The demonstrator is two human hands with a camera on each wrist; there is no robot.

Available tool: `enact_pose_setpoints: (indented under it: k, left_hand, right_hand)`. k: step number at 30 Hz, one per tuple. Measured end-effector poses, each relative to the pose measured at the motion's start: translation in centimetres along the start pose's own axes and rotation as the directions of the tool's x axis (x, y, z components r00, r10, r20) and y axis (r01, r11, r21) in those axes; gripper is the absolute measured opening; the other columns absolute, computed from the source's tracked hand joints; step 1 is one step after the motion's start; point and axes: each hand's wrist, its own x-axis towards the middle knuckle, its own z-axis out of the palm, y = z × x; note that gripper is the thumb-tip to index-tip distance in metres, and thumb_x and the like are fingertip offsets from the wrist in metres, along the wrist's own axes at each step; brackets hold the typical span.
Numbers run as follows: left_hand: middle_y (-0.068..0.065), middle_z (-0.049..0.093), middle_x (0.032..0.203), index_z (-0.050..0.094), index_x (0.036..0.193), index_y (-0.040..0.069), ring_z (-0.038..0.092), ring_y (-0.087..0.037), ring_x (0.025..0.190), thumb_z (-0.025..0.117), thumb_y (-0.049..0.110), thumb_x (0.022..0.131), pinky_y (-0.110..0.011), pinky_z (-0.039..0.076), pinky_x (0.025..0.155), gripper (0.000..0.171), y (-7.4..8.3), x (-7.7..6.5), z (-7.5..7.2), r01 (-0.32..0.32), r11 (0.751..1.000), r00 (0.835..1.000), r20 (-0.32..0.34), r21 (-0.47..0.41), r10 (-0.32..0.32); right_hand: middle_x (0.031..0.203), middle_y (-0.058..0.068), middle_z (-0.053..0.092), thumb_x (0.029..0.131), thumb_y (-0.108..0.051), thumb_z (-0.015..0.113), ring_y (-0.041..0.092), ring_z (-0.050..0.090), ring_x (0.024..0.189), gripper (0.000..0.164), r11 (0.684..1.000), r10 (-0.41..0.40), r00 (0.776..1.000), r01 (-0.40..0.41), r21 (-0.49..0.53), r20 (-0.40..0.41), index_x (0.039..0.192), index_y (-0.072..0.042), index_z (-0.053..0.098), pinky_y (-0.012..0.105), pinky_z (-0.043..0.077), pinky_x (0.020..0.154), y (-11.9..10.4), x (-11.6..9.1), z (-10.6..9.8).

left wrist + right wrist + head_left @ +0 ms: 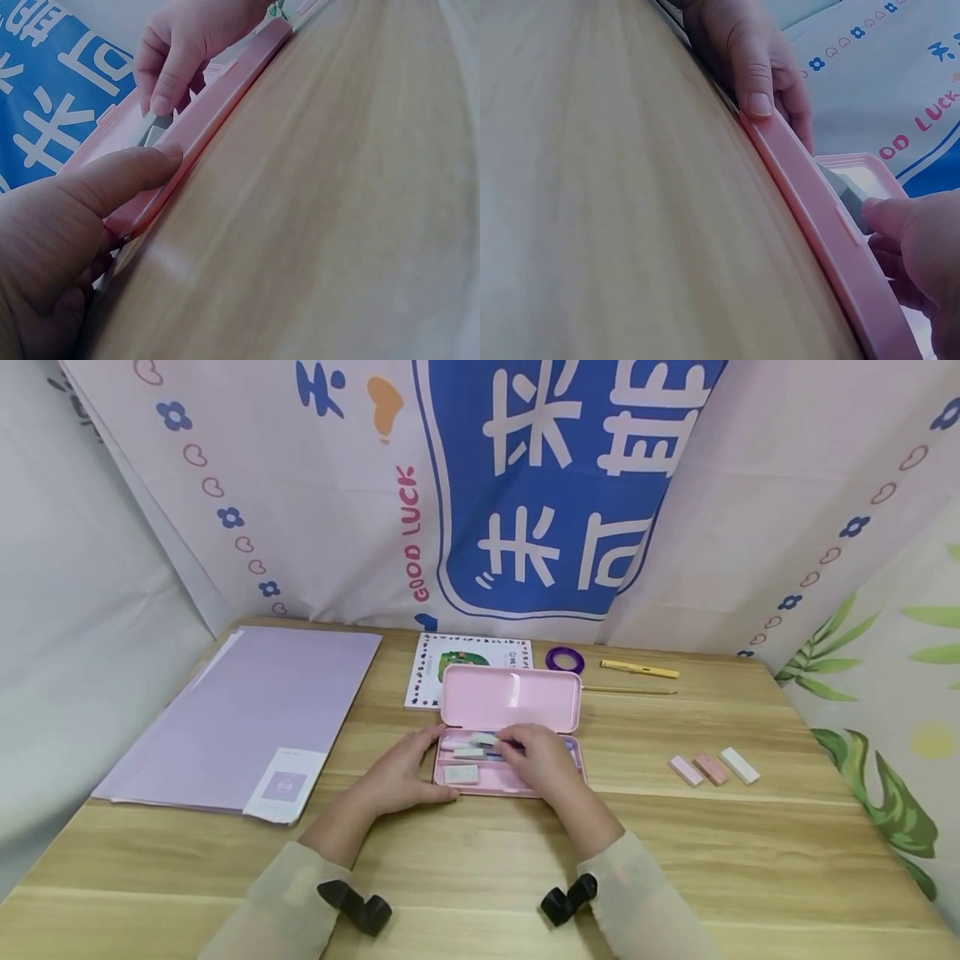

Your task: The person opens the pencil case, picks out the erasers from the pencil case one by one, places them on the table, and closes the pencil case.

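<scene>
Purple folder (255,718): lies flat at the far left, well apart from the hands.
Left hand (405,775): grips the left end of the case between thumb and fingers, the thumb on its near edge.
Pink pencil case (501,779): sits open mid-table, lid tipped back; a white eraser (461,774) lies in the near compartment, a second pale eraser (469,753) just behind it.
Pale block (486,739): probably an eraser too, at the far compartment; whether it rests on anything there, I cannot tell.
Right hand (543,764): pinches that block between thumb and fingers. The step in hand looks like seating the block or picking it out; the next move seems to call for a steady case and a small, level motion clear of the neighbouring eraser.
Three erasers (711,768): lie side by side on the table at right, untouched.
</scene>
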Motion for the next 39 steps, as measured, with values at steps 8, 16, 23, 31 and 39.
enact_pose_setpoints:
  k: [8, 16, 23, 31, 39]
  left_hand:
    - [-0.015, 0.035, 0.157, 0.031, 0.153, 0.011, 0.029, -0.039, 0.146, 0.085, 0.045, 0.071, -0.056, 0.026, 0.119, 0.104, -0.2, 0.0, 0.0, -0.004, 1.000, 1.000, -0.001, 0.002, 0.004]
    - [-0.017, 0.035, 0.157, 0.030, 0.153, 0.010, 0.029, -0.041, 0.146, 0.084, 0.046, 0.071, -0.057, 0.026, 0.119, 0.105, -0.2, 0.0, 0.2, 0.006, 1.000, 1.000, 0.005, 0.008, -0.006]
    - [-0.017, 0.034, 0.158, 0.030, 0.154, 0.010, 0.024, -0.043, 0.147, 0.084, 0.046, 0.072, -0.057, 0.021, 0.121, 0.105, 0.0, 0.0, 0.1, 0.009, 1.000, 1.000, 0.008, 0.001, -0.009]
    - [-0.016, 0.034, 0.158, 0.030, 0.153, 0.010, 0.025, -0.043, 0.147, 0.084, 0.047, 0.071, -0.058, 0.023, 0.120, 0.105, -0.1, 0.1, 0.0, 0.010, 1.000, 1.000, 0.005, 0.010, -0.010]
    - [-0.017, 0.032, 0.158, 0.029, 0.154, 0.011, 0.025, -0.043, 0.147, 0.083, 0.048, 0.072, -0.059, 0.024, 0.119, 0.105, -0.1, 0.1, 0.1, 0.020, 1.000, 1.000, 0.012, 0.014, -0.020]
  right_hand:
    - [0.103, 0.011, 0.073, 0.088, -0.012, 0.070, 0.026, 0.069, 0.097, 0.023, 0.980, 0.107, 0.989, -0.088, 0.177, -0.099, 0.110, -0.006, 0.071, 0.041, 0.057, 0.091, 1.3, -1.6, -1.8]
    - [0.118, 0.017, 0.068, 0.087, -0.004, 0.069, 0.031, 0.068, 0.105, 0.031, 0.970, 0.180, 0.965, -0.142, 0.198, -0.190, 0.118, -0.001, 0.068, 0.037, 0.057, 0.091, 5.3, -4.3, -5.1]
    - [0.108, 0.021, 0.069, 0.088, -0.005, 0.068, 0.027, 0.067, 0.097, 0.027, 0.951, 0.305, 0.921, -0.278, 0.138, -0.242, 0.114, 0.002, 0.068, 0.007, 0.051, 0.075, 9.1, -7.5, -8.5]
    - [0.121, 0.020, 0.064, 0.087, -0.014, 0.070, 0.016, 0.058, 0.091, 0.029, 0.886, 0.451, 0.862, -0.463, 0.001, -0.232, 0.111, 0.001, 0.070, 0.006, 0.040, 0.067, 11.9, -10.6, -11.2]
    - [0.116, 0.023, 0.067, 0.089, -0.021, 0.068, 0.035, 0.061, 0.105, 0.035, 0.869, 0.484, 0.868, -0.492, -0.057, -0.113, 0.113, 0.004, 0.069, 0.045, 0.048, 0.084, 12.5, -11.0, -11.6]
